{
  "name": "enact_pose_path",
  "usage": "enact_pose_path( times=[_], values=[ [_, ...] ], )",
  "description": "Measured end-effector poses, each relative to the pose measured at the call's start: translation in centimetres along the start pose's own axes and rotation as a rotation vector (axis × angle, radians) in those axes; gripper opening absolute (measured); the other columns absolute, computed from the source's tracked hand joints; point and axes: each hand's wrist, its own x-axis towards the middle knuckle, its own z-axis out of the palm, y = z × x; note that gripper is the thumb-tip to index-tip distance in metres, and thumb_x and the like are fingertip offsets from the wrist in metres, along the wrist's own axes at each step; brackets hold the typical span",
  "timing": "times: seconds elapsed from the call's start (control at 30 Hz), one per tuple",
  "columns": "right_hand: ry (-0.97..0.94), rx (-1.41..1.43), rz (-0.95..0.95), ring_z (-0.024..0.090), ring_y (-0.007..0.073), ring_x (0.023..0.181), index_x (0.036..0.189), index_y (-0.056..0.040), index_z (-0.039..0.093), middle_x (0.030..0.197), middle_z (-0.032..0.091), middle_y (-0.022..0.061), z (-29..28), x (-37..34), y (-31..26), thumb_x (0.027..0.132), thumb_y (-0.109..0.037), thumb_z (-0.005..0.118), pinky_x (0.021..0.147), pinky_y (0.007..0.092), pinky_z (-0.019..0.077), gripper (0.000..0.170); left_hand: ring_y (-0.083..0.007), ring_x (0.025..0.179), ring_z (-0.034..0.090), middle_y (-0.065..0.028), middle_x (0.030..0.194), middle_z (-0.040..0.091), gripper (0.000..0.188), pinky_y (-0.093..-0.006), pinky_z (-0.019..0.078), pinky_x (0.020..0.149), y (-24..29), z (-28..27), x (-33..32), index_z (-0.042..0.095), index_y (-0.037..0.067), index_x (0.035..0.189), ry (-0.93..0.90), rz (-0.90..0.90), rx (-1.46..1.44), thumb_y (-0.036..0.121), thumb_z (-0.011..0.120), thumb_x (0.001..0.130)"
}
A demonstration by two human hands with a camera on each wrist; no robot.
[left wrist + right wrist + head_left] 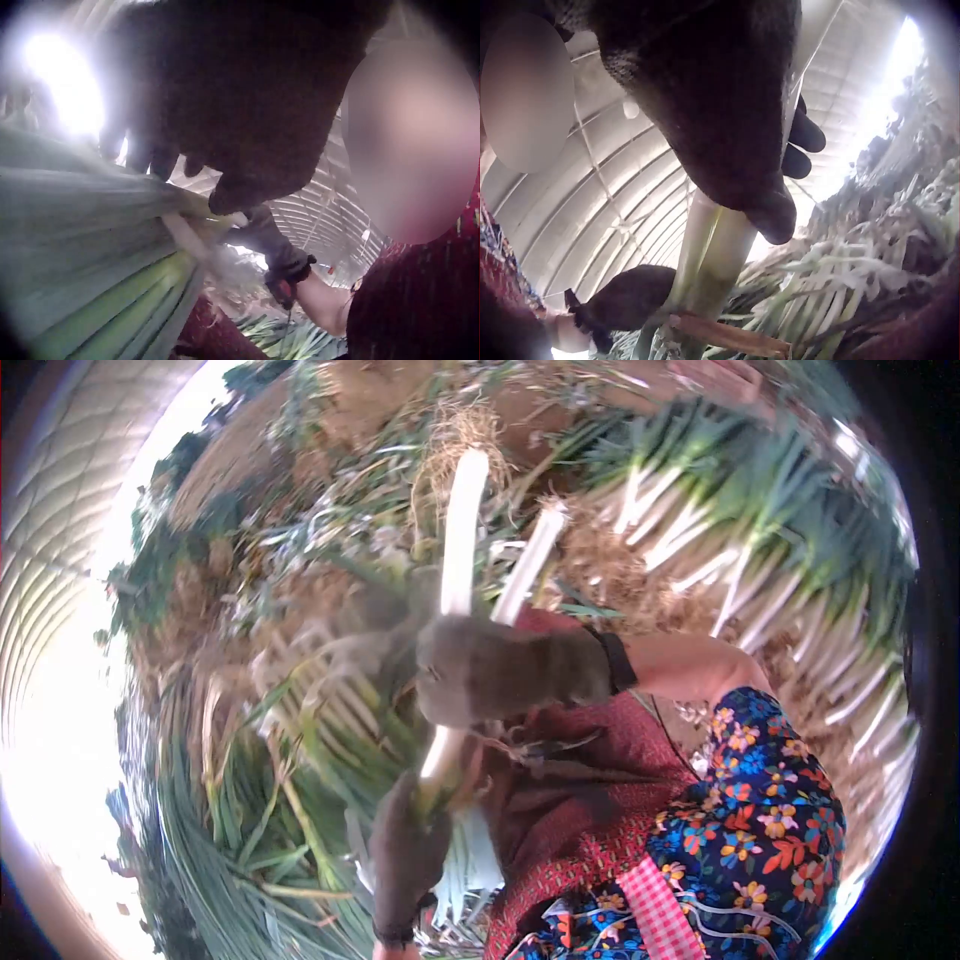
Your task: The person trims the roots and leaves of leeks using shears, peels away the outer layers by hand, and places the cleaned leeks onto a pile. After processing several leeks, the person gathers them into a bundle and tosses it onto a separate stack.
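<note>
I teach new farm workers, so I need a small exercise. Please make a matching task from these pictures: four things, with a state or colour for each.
1. right hand
2. held leek
3. checked strip
4. right sleeve

A. pink and white
B. root end uppermost in the head view
C. dark, flower-patterned
D. gloved and gripping

Pairs: 1-D; 2-B; 3-A; 4-C
</note>
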Motion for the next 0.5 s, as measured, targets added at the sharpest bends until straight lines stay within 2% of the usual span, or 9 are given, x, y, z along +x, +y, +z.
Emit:
enact_pose_path(
  times=[0.07, 0.13, 0.17, 0.27, 0.3, 0.37, 0.4, 0.47, 0.5],
  values=[
    [0.163, -0.004, 0.063, 0.055, 0.0164, 0.069, 0.07, -0.0182, 0.058, 0.07, 0.054, -0.0027, 2.4, -2.3, 2.5, 0.068, -0.017, 0.071, 0.067, 0.034, 0.0481, 0.013, -0.0367, 0.111, 0.062, -0.0209, 0.115, 0.064, 0.042, -0.0449, 0.0483, 0.096, -2.4, 0.1, -0.6, 0.059, -0.002, 0.125, 0.234, 0.17, 0.054, 0.01, 0.066, 0.085],
    [-0.005, -0.135, 0.199, 0.059, 0.0182, 0.073, 0.07, -0.0218, 0.056, 0.073, 0.054, -0.0049, 1.9, -3.9, 5.8, 0.072, -0.024, 0.065, 0.074, 0.0357, 0.0457, 0.01, -0.0388, 0.113, 0.06, -0.0225, 0.118, 0.062, 0.039, -0.0481, 0.0468, 0.098, -3.4, -0.6, -1.4, 0.061, -0.004, 0.121, 0.434, 0.247, 0.175, 0.009, 0.064, 0.085],
    [0.253, -0.151, 0.227, 0.06, 0.0181, 0.073, 0.071, -0.0225, 0.057, 0.072, 0.054, -0.004, 2.2, -4.9, 7.9, 0.075, -0.025, 0.065, 0.073, 0.0345, 0.0468, 0.009, -0.0378, 0.115, 0.059, -0.0219, 0.121, 0.063, 0.038, -0.047, 0.0453, 0.1, -3.1, -1.2, -1.7, 0.061, -0.003, 0.122, 0.452, 0.237, 0.218, 0.014, 0.064, 0.088],
    [-0.029, -0.209, 0.368, 0.061, 0.017, 0.079, 0.092, -0.0223, 0.07, 0.082, 0.062, -0.0024, -2.7, -8.1, 12.6, 0.07, -0.036, 0.079, 0.079, 0.0392, 0.0485, 0.028, -0.0358, 0.115, 0.061, -0.0182, 0.123, 0.064, 0.036, -0.0477, 0.05, 0.097, -2.1, -3.6, -2.3, 0.066, 0.001, 0.121, 0.533, 0.219, 0.276, 0.017, 0.072, 0.09],
    [0.076, -0.224, 0.359, 0.064, 0.0209, 0.08, 0.1, -0.0214, 0.071, 0.087, 0.065, 0.0006, -3.0, -9.9, 14.3, 0.074, -0.036, 0.08, 0.078, 0.0404, 0.0494, 0.031, -0.0364, 0.114, 0.061, -0.0184, 0.123, 0.064, 0.036, -0.0473, 0.0499, 0.097, -3.2, -3.7, -2.3, 0.066, 0.001, 0.121, 0.546, 0.209, 0.233, 0.018, 0.072, 0.09],
    [0.011, -0.017, 0.675, 0.068, 0.0236, 0.088, 0.106, -0.018, 0.071, 0.096, 0.069, 0.0046, -4.2, -14.6, 16.3, 0.074, -0.035, 0.082, 0.077, 0.0358, 0.0537, 0.038, -0.036, 0.114, 0.061, -0.0181, 0.123, 0.064, 0.037, -0.0459, 0.0505, 0.097, -4.3, -4.0, -2.0, 0.065, 0.0, 0.121, 0.544, 0.218, 0.243, 0.017, 0.073, 0.09],
    [-0.114, -0.113, 0.85, 0.069, 0.0232, 0.09, 0.109, -0.0161, 0.071, 0.101, 0.071, 0.0052, -5.1, -16.8, 17.0, 0.074, -0.034, 0.083, 0.082, 0.0346, 0.0544, 0.041, -0.035, 0.114, 0.061, -0.0177, 0.123, 0.064, 0.037, -0.0451, 0.0512, 0.096, -4.3, -4.2, -1.7, 0.065, -0.001, 0.123, 0.528, 0.238, 0.296, 0.016, 0.073, 0.09],
    [-0.018, -0.285, 1.034, 0.069, 0.0223, 0.088, 0.112, -0.0101, 0.07, 0.098, 0.072, 0.0062, -6.2, -21.2, 16.9, 0.076, -0.039, 0.082, 0.082, 0.0366, 0.0553, 0.048, -0.0351, 0.114, 0.06, -0.0183, 0.123, 0.064, 0.037, -0.0448, 0.0493, 0.097, -4.9, -4.2, -1.3, 0.063, -0.001, 0.123, 0.49, 0.242, 0.299, 0.015, 0.069, 0.09],
    [0.074, 0.101, 1.42, 0.069, 0.0182, 0.083, 0.115, -0.0079, 0.07, 0.095, 0.072, 0.0067, -8.1, -21.9, 15.7, 0.079, -0.037, 0.081, 0.076, 0.0327, 0.0555, 0.047, -0.0361, 0.114, 0.06, -0.0193, 0.123, 0.063, 0.036, -0.0454, 0.0467, 0.099, -5.4, -3.3, -1.2, 0.062, -0.001, 0.122, 0.469, 0.223, 0.249, 0.015, 0.066, 0.09]
  ],
)
